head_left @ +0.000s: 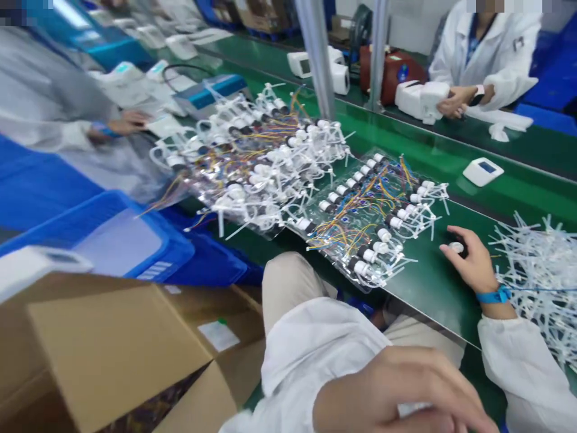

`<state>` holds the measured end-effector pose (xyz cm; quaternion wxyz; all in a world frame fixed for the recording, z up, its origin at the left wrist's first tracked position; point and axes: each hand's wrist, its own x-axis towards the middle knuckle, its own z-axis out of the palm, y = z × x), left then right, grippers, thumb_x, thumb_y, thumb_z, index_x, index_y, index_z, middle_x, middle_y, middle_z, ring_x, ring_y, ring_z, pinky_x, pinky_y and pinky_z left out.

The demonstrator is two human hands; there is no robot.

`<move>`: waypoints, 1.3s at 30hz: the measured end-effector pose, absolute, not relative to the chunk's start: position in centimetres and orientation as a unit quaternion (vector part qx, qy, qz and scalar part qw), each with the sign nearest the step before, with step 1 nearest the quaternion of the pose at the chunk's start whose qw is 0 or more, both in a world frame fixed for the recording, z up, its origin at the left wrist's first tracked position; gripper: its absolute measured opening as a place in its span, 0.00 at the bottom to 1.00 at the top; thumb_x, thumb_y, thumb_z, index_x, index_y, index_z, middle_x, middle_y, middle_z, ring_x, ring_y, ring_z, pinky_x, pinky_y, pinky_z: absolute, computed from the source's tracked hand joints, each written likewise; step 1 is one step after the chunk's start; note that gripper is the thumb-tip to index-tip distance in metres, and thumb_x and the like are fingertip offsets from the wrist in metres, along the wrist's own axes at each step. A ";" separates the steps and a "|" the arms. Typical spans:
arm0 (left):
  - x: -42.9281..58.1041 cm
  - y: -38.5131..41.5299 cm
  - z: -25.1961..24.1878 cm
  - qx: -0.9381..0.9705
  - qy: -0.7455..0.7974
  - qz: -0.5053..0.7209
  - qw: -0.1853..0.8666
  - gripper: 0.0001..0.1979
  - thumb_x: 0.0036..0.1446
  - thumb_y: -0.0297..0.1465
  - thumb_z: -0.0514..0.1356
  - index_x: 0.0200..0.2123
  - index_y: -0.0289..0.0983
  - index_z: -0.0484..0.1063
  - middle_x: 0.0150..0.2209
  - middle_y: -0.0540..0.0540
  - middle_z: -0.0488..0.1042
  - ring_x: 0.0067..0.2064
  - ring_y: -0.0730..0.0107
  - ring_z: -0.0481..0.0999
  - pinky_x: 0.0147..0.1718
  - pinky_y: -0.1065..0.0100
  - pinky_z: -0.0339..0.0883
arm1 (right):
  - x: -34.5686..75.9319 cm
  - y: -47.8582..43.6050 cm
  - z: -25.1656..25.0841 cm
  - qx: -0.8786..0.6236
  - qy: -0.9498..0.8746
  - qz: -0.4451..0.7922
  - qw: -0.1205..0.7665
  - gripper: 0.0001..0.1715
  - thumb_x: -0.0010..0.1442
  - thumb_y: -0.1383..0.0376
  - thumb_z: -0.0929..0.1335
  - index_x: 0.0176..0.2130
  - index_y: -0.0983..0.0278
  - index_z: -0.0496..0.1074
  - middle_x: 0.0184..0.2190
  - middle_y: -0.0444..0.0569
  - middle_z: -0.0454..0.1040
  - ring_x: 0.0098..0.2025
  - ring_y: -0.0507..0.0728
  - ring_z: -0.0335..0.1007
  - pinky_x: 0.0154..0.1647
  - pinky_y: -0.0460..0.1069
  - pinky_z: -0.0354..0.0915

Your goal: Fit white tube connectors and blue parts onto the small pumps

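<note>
Parts (364,198) are rowed, perhaps for order; a piece (456,247) is held by the right hand (473,260). Left hand (396,385) grip is unclear.

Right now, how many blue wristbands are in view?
2: one wristband behind the wearer's right hand, a second band on a co-worker at picture left. Others may be hidden.

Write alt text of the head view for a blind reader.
A person's right hand curls around a small pale part at a green bench, beside a heap of pale strips; the left hand is blurred up close. Rows of wired parts lie leftward, and a co-worker opposite holds a white device.
</note>
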<state>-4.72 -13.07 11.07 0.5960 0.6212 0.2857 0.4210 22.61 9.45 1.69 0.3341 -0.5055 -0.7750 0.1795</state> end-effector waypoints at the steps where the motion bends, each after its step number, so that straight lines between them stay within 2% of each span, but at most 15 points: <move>1: -3.6 -12.5 10.3 0.607 0.256 0.420 0.625 0.20 0.80 0.45 0.55 0.61 0.51 0.85 0.46 0.40 0.88 0.45 0.57 0.89 0.46 0.60 0.83 | 22.7 9.4 1.6 -0.493 -0.789 0.175 0.323 0.34 0.67 0.48 0.74 0.65 0.60 0.76 0.62 0.61 0.79 0.63 0.72 0.76 0.69 0.68 0.69; 3: -1.4 -11.9 7.5 0.582 0.310 0.426 0.619 0.17 0.78 0.39 0.58 0.60 0.47 0.84 0.47 0.40 0.88 0.49 0.55 0.87 0.52 0.57 0.80 | 22.9 9.3 1.2 -0.488 -0.801 0.171 0.302 0.33 0.67 0.53 0.74 0.66 0.61 0.74 0.61 0.61 0.80 0.64 0.72 0.75 0.70 0.69 0.67; 6: 0.7 -12.0 2.0 0.596 0.375 0.397 0.588 0.15 0.75 0.34 0.60 0.57 0.43 0.84 0.48 0.39 0.87 0.49 0.55 0.86 0.52 0.56 0.78 | 23.2 9.1 0.7 -0.527 -0.771 0.194 0.300 0.29 0.66 0.61 0.72 0.64 0.61 0.75 0.55 0.59 0.84 0.60 0.71 0.77 0.66 0.68 0.70; 10: 0.5 -11.3 -2.4 0.602 0.415 0.335 0.594 0.14 0.75 0.33 0.58 0.55 0.43 0.82 0.47 0.41 0.86 0.45 0.58 0.84 0.49 0.59 0.77 | 22.8 8.7 1.1 -0.557 -0.679 0.308 0.365 0.26 0.65 0.59 0.75 0.61 0.57 0.78 0.52 0.53 0.87 0.54 0.67 0.81 0.63 0.65 0.74; 13: -0.2 -10.3 -1.9 0.620 0.408 0.331 0.582 0.15 0.77 0.33 0.56 0.56 0.43 0.82 0.47 0.41 0.85 0.46 0.58 0.84 0.50 0.60 0.76 | 22.3 8.5 2.2 -0.516 -0.573 0.446 0.455 0.27 0.62 0.55 0.79 0.58 0.57 0.79 0.51 0.52 0.87 0.48 0.62 0.84 0.58 0.60 0.78; 15: -0.3 -9.5 -0.3 0.641 0.382 0.326 0.580 0.15 0.77 0.33 0.56 0.57 0.43 0.81 0.47 0.41 0.85 0.47 0.58 0.83 0.50 0.60 0.76 | 22.1 8.3 3.0 -0.468 -0.506 0.532 0.491 0.27 0.59 0.53 0.82 0.54 0.58 0.80 0.49 0.52 0.88 0.44 0.60 0.84 0.51 0.56 0.81; 19: 0.3 -7.8 3.0 0.673 0.321 0.336 0.576 0.14 0.76 0.30 0.58 0.58 0.44 0.81 0.47 0.41 0.84 0.45 0.59 0.82 0.48 0.62 0.76 | 22.2 7.5 4.3 -0.367 -0.425 0.671 0.484 0.33 0.54 0.44 0.85 0.48 0.60 0.79 0.43 0.52 0.87 0.36 0.57 0.85 0.33 0.48 0.80; 23: 1.8 -5.6 3.1 0.669 0.367 0.426 0.486 0.09 0.76 0.30 0.59 0.54 0.41 0.76 0.46 0.41 0.78 0.44 0.62 0.79 0.45 0.63 0.75 | 22.3 7.1 4.5 -0.324 -0.390 0.709 0.491 0.37 0.51 0.39 0.86 0.45 0.61 0.77 0.39 0.51 0.87 0.30 0.55 0.84 0.24 0.43 0.76; 25: 2.6 -4.5 2.0 0.657 0.412 0.436 0.457 0.06 0.74 0.30 0.60 0.51 0.40 0.73 0.43 0.44 0.74 0.40 0.65 0.77 0.43 0.64 0.74 | 22.2 7.2 4.4 -0.329 -0.373 0.711 0.497 0.36 0.52 0.40 0.86 0.45 0.60 0.77 0.39 0.50 0.87 0.29 0.54 0.84 0.24 0.42 0.76; 26: 2.9 -4.0 1.4 0.649 0.432 0.430 0.455 0.07 0.73 0.30 0.62 0.52 0.40 0.71 0.44 0.44 0.74 0.38 0.66 0.76 0.41 0.64 0.74 | 22.1 7.3 4.3 -0.333 -0.365 0.712 0.499 0.36 0.53 0.41 0.86 0.45 0.60 0.77 0.38 0.50 0.87 0.29 0.54 0.84 0.24 0.42 0.76; 30: 3.3 -2.8 0.0 0.604 0.485 0.409 0.482 0.27 0.69 0.31 0.65 0.68 0.41 0.64 0.59 0.37 0.75 0.41 0.67 0.80 0.35 0.67 0.74 | 21.8 7.4 4.3 -0.343 -0.358 0.714 0.494 0.33 0.56 0.43 0.85 0.46 0.59 0.77 0.40 0.50 0.86 0.32 0.55 0.86 0.27 0.43 0.79; 32: 3.1 -2.5 0.1 0.606 0.482 0.384 0.504 0.30 0.69 0.33 0.66 0.70 0.41 0.64 0.59 0.36 0.77 0.42 0.65 0.82 0.34 0.67 0.74 | 21.7 7.3 4.3 -0.343 -0.360 0.715 0.491 0.31 0.57 0.44 0.85 0.47 0.59 0.78 0.41 0.49 0.86 0.34 0.56 0.86 0.29 0.43 0.80; 34: 3.0 -2.5 0.5 0.626 0.464 0.348 0.522 0.22 0.70 0.34 0.65 0.66 0.41 0.71 0.52 0.40 0.82 0.41 0.63 0.82 0.36 0.66 0.74 | 21.5 7.2 4.2 -0.348 -0.361 0.714 0.490 0.29 0.59 0.46 0.85 0.47 0.59 0.78 0.41 0.49 0.86 0.35 0.56 0.87 0.31 0.44 0.81; 37: 2.6 -2.7 1.2 0.661 0.434 0.319 0.523 0.08 0.73 0.34 0.63 0.49 0.41 0.81 0.41 0.44 0.85 0.37 0.63 0.81 0.38 0.65 0.72 | 21.4 7.4 4.0 -0.375 -0.364 0.701 0.486 0.26 0.60 0.47 0.84 0.46 0.59 0.78 0.42 0.49 0.86 0.37 0.56 0.88 0.34 0.45 0.83; 39: 2.2 -2.8 1.5 0.666 0.426 0.319 0.523 0.08 0.73 0.34 0.62 0.42 0.40 0.81 0.38 0.45 0.84 0.35 0.64 0.80 0.38 0.66 0.71 | 21.4 7.6 3.6 -0.398 -0.369 0.690 0.479 0.25 0.60 0.49 0.85 0.45 0.60 0.79 0.43 0.50 0.87 0.38 0.56 0.88 0.36 0.46 0.85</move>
